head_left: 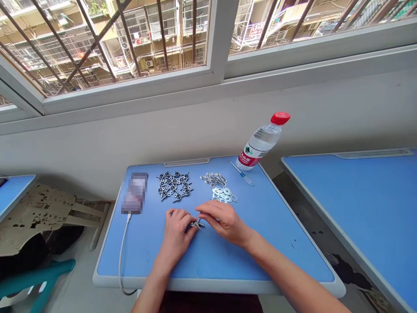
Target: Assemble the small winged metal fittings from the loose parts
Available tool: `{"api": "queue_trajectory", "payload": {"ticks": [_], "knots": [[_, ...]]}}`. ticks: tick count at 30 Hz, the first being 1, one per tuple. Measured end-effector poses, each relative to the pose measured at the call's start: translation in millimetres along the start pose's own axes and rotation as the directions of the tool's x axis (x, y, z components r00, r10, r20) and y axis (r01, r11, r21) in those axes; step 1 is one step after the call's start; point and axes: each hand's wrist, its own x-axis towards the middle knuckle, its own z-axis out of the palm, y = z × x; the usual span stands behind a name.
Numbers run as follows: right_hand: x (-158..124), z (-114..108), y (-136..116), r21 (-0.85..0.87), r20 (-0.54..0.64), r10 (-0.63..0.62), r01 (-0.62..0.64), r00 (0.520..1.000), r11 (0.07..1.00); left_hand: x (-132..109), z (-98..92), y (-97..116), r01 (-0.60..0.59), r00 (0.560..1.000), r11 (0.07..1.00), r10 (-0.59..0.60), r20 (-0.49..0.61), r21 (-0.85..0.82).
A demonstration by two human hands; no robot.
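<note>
My left hand [177, 230] and my right hand [224, 222] meet at the middle of a small blue table [208, 261]. Both pinch one small metal part [196, 224] between their fingertips. Behind the hands lies a pile of dark assembled metal pieces [174, 185]. To its right sit a heap of thin silver hooks [213, 178] and a few flat silver plates [224, 194], just beyond my right fingers.
A phone [134, 192] with a white cable [121, 252] lies at the table's left. A red-capped water bottle [260, 142] and a small screwdriver [241, 173] are at the back right. Another blue table [365, 195] stands to the right; chairs [35, 213] to the left.
</note>
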Motion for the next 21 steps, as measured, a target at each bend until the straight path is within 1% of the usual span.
{"api": "queue_trajectory", "payload": {"ticks": [3,5,8,10,13,18,21], "knots": [[0.7,-3.1,-2.4,0.096,0.08,0.002,-0.009,0.997,0.995,0.0,0.1,-0.3,-0.003,1.0,1.0,0.003,-0.002,-0.005],[0.9,-3.7,-2.7,0.121,0.06,0.013,-0.02,0.998,0.992,-0.2,0.4,-0.9,-0.004,1.0,1.0,0.004,0.002,-0.008],[0.7,-0.1,-0.8,0.061,-0.028,0.031,-0.029,0.999,0.998,-0.3,1.0,-1.8,-0.005,1.0,1.0,0.005,0.005,-0.004],[0.7,2.8,0.6,0.018,-0.051,0.033,-0.032,0.998,0.999,-0.1,1.0,-1.8,-0.006,1.0,1.0,0.006,0.005,0.002],[1.0,2.6,0.5,0.013,-0.042,0.024,-0.023,0.999,1.0,0.1,0.3,-0.8,-0.006,1.0,1.0,0.006,0.004,0.006],[-0.8,-2.3,-0.4,0.104,0.047,0.004,-0.009,0.999,0.995,-0.2,-0.1,-0.5,0.0,1.0,1.0,0.0,0.012,-0.005],[-3.0,1.2,2.6,0.092,0.007,0.012,-0.013,1.0,0.996,-0.4,0.4,-1.3,-0.004,1.0,1.0,0.004,0.016,-0.013]]}}
